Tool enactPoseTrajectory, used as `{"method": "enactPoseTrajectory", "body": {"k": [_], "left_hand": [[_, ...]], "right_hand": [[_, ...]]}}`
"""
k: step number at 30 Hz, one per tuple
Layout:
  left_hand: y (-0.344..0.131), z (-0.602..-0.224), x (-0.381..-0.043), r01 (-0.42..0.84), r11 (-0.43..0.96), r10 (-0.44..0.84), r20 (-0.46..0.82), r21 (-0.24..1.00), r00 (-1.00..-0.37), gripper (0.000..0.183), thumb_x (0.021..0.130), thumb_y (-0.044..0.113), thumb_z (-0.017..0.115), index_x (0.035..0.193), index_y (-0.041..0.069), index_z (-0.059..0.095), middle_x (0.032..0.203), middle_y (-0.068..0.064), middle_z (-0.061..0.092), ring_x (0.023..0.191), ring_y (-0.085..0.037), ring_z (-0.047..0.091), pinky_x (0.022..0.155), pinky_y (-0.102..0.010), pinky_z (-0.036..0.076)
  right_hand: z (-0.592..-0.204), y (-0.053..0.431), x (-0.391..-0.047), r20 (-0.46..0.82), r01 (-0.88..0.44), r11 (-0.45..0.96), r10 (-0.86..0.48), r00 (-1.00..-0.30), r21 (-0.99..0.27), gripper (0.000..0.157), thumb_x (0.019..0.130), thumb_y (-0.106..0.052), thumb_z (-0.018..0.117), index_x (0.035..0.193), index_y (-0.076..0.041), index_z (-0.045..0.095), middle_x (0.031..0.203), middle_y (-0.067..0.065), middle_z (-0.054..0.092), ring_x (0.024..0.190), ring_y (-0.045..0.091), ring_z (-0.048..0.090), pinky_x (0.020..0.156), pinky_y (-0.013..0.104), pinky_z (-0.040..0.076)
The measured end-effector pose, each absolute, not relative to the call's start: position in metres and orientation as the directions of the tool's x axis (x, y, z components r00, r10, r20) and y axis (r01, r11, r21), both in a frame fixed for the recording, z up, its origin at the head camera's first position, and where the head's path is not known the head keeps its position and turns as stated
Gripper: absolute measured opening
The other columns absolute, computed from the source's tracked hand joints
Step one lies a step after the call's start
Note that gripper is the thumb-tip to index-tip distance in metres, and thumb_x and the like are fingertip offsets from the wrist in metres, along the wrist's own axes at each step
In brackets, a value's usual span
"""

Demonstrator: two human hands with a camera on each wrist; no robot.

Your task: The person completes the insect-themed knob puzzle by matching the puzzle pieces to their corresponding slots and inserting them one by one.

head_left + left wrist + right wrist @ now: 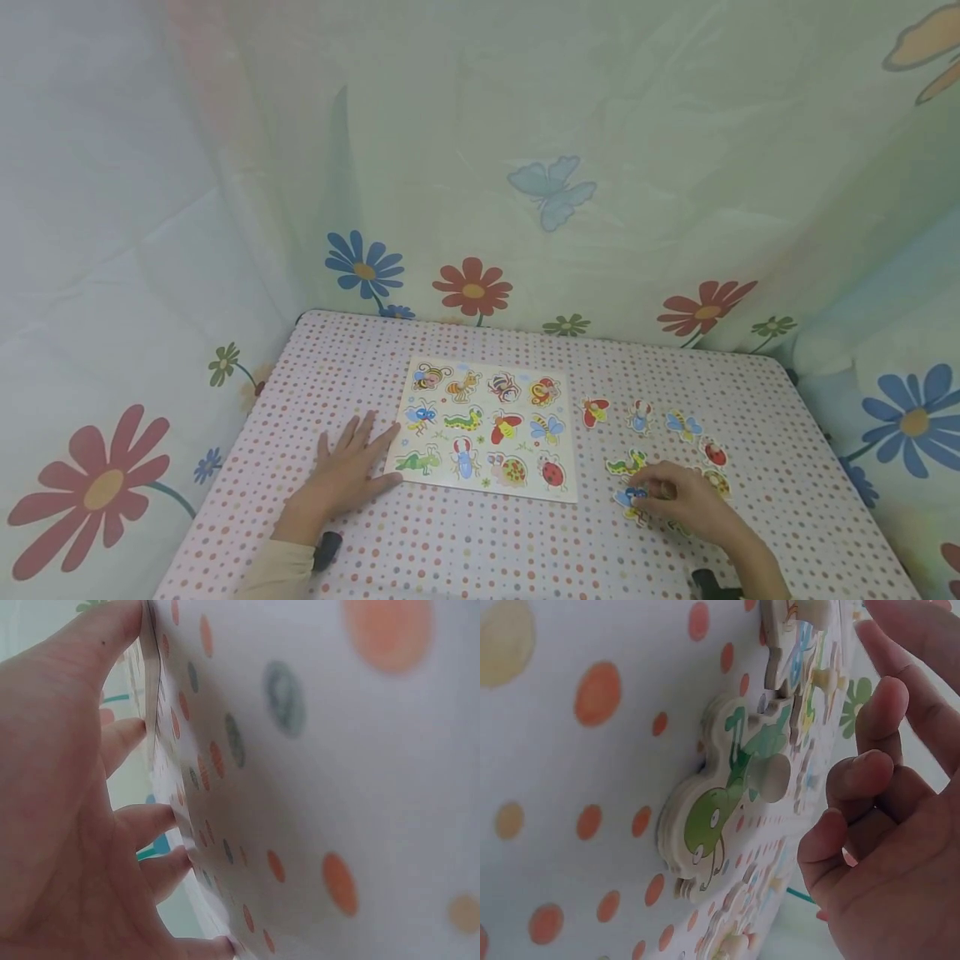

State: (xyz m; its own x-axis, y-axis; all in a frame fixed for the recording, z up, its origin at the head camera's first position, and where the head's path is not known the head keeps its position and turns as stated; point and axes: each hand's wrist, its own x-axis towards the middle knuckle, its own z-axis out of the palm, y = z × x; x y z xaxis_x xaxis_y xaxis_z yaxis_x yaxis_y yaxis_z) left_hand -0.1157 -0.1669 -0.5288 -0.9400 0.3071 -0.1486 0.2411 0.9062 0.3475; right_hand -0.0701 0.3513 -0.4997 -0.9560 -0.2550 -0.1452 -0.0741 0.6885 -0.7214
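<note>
A wooden picture board with several printed insects lies on the table. My left hand spreads beside its left edge, thumb and index finger touching the edge; in the left wrist view the other fingertips meet the dotted cloth. My right hand hovers with bent fingers over a blue insect puzzle piece, covering part of it. In the right wrist view, a gap shows between the fingertips and the knobbed pieces. A green grasshopper piece with a round knob lies below that hand. A caterpillar piece is just beyond the blue one.
More loose pieces lie right of the board: a red-winged insect, a stag beetle, a dragonfly, a ladybug and a spotted piece. Flower-printed curtains enclose the dotted table.
</note>
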Motion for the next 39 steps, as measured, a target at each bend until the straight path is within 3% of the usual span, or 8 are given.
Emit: {"method": "enactPoseTrajectory", "body": {"k": [24,39], "left_hand": [[-0.1686,-0.5295,-0.1164,0.241,0.905,0.309,-0.155,0.351,-0.938,0.078,0.092,0.06,0.061,0.158,0.03,0.031,0.165,-0.015,0.012,0.15,-0.041,0.007,0.11,-0.075,-0.002],[-0.1682,-0.5296,-0.1156,0.228,0.902,0.304,-0.166,0.367,-0.938,0.078,0.092,0.058,0.062,0.158,0.031,0.032,0.166,-0.014,0.011,0.15,-0.041,0.007,0.11,-0.075,-0.002]], "right_hand": [[-0.5036,0.3465,-0.0702,-0.271,0.028,0.752,-0.203,-0.941,-0.659,0.021,0.081,-0.022,0.084,0.093,-0.012,0.071,0.078,0.001,0.051,0.067,0.013,0.046,0.055,0.026,0.04],[-0.5102,0.3413,-0.0688,-0.261,0.038,0.774,-0.166,-0.951,-0.632,0.018,0.081,-0.023,0.084,0.092,-0.014,0.073,0.077,0.0,0.049,0.068,0.012,0.046,0.056,0.025,0.039]]}}
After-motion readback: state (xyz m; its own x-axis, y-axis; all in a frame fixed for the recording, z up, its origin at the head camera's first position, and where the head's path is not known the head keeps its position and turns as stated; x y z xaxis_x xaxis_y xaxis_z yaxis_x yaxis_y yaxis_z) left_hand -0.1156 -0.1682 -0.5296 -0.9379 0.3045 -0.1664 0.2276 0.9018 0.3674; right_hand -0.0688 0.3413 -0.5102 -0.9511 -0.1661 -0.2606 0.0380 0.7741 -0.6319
